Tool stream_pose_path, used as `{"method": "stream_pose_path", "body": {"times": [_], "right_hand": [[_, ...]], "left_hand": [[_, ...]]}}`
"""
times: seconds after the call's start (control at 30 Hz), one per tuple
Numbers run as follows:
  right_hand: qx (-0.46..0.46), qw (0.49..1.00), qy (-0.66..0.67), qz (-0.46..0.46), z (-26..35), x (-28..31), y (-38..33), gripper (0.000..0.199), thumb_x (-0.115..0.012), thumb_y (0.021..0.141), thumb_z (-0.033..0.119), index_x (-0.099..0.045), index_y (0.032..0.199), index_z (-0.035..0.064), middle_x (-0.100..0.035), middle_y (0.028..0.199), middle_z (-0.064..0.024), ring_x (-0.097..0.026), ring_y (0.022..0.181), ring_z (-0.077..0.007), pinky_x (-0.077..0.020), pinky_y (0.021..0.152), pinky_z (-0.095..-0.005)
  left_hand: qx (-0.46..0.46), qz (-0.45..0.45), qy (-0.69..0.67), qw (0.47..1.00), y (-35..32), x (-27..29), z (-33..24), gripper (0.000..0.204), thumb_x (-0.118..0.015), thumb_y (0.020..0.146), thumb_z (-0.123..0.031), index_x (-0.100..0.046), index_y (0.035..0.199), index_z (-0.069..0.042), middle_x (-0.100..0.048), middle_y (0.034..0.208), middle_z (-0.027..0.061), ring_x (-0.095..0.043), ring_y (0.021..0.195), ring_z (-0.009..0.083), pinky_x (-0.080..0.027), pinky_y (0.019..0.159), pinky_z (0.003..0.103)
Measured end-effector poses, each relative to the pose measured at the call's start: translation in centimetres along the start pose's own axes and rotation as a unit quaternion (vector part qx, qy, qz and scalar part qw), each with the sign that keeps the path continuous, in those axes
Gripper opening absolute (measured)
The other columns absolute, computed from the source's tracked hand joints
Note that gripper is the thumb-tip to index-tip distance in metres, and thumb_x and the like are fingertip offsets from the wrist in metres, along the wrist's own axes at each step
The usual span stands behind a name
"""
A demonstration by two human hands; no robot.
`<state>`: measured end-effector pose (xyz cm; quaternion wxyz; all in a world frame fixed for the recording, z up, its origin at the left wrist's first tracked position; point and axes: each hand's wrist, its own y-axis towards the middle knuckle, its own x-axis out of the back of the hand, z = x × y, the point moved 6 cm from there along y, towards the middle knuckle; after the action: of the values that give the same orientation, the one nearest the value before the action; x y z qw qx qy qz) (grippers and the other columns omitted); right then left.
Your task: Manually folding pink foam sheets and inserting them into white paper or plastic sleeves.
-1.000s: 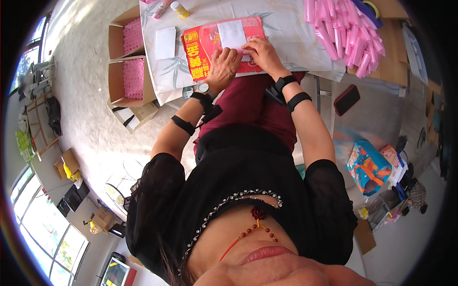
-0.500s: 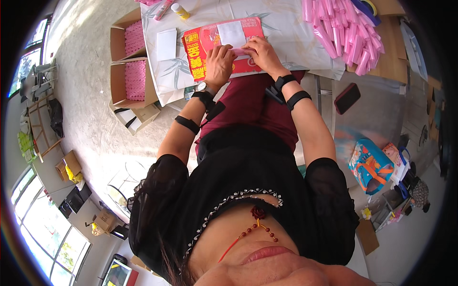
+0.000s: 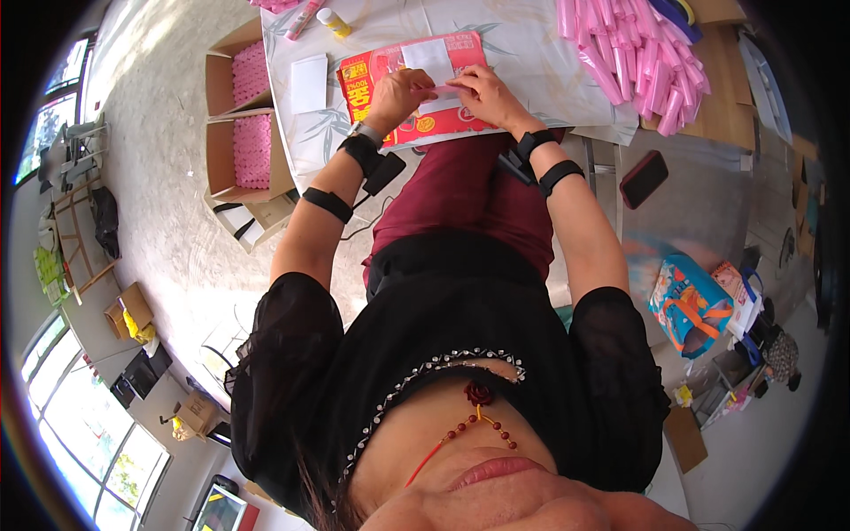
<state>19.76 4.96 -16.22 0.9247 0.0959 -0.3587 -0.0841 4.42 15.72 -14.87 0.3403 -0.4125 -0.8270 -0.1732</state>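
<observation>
My left hand (image 3: 396, 99) and my right hand (image 3: 490, 96) meet over a red and yellow printed sheet (image 3: 425, 126) on the table. Between their fingertips is a small pink rolled piece (image 3: 443, 90), pinched at both ends; its exact kind cannot be made out. At the sheet's far side lies a white paper (image 3: 429, 57). Left of the sheet, a stack of white slips (image 3: 309, 82) rests on the tablecloth. To the right, a heap of pink plastic-looking tubes (image 3: 633, 62) spreads over the table's edge.
A yellow and white glue bottle (image 3: 334, 22) and a pink tube (image 3: 304, 18) lie at the far left of the table. Cardboard boxes (image 3: 212, 146) filled with pink pieces stand left of it. A dark phone (image 3: 644, 180) and a blue bag (image 3: 686, 305) are at right.
My left wrist has swung outward and its fingers have lifted a little off the sheet, showing more of it. My right hand stays nearly in place, still pinching the pink piece.
</observation>
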Motion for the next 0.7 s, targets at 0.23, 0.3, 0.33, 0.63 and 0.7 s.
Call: {"method": "stream_pose_path", "body": {"times": [0.23,0.3,0.33,0.63,0.7], "right_hand": [[-0.064,0.997,0.002,-0.039,0.4,-0.4,1.1,0.015,-0.072,0.088,0.012,-0.079,0.101,0.0131,-0.068,0.100,-0.0121,-0.066,0.098,-0.0319,-0.0542,0.088,-0.0401],[-0.060,0.997,-0.002,-0.049,0.5,-0.3,1.3,0.012,-0.072,0.087,0.012,-0.080,0.097,0.0135,-0.068,0.092,-0.0117,-0.066,0.093,-0.0324,-0.0541,0.085,-0.0412],[-0.060,0.997,-0.001,-0.049,0.5,-0.4,1.4,0.012,-0.072,0.087,0.012,-0.080,0.097,0.0135,-0.068,0.092,-0.0117,-0.066,0.093,-0.0324,-0.0541,0.085,-0.0412],[-0.087,0.995,-0.030,-0.027,-0.1,-0.9,2.2,0.009,-0.070,0.088,0.012,-0.078,0.093,0.0117,-0.067,0.087,-0.0139,-0.065,0.093,-0.0358,-0.0523,0.086,-0.0449],[-0.101,0.994,-0.025,-0.017,-0.3,-1.1,2.1,0.009,-0.071,0.087,0.011,-0.078,0.093,0.0111,-0.067,0.087,-0.0145,-0.065,0.093,-0.0368,-0.0518,0.086,-0.0457]], "left_hand": [[0.060,0.081,-0.101,0.990,1.5,-0.3,2.5,0.021,-0.085,0.079,-0.018,-0.079,0.094,-0.006,-0.078,0.087,0.0089,-0.076,0.080,0.0170,-0.059,0.074,0.030],[0.074,0.088,-0.123,0.986,1.6,-0.2,2.6,0.021,-0.086,0.079,-0.016,-0.078,0.093,-0.003,-0.078,0.086,0.0082,-0.075,0.078,0.0138,-0.058,0.072,0.028],[0.074,0.088,-0.122,0.986,1.6,-0.1,2.5,0.021,-0.086,0.079,-0.016,-0.078,0.093,-0.003,-0.078,0.086,0.0082,-0.075,0.078,0.0138,-0.058,0.072,0.028],[-0.042,-0.126,0.043,0.990,-1.8,1.6,-1.2,0.017,-0.077,0.086,-0.013,-0.076,0.099,-0.003,-0.070,0.097,0.0122,-0.069,0.088,0.0287,-0.056,0.079,0.039],[-0.071,-0.153,0.055,0.984,-3.1,0.9,-3.4,0.017,-0.075,0.085,-0.012,-0.075,0.100,-0.004,-0.070,0.099,0.0111,-0.066,0.093,0.0305,-0.054,0.082,0.040]]}}
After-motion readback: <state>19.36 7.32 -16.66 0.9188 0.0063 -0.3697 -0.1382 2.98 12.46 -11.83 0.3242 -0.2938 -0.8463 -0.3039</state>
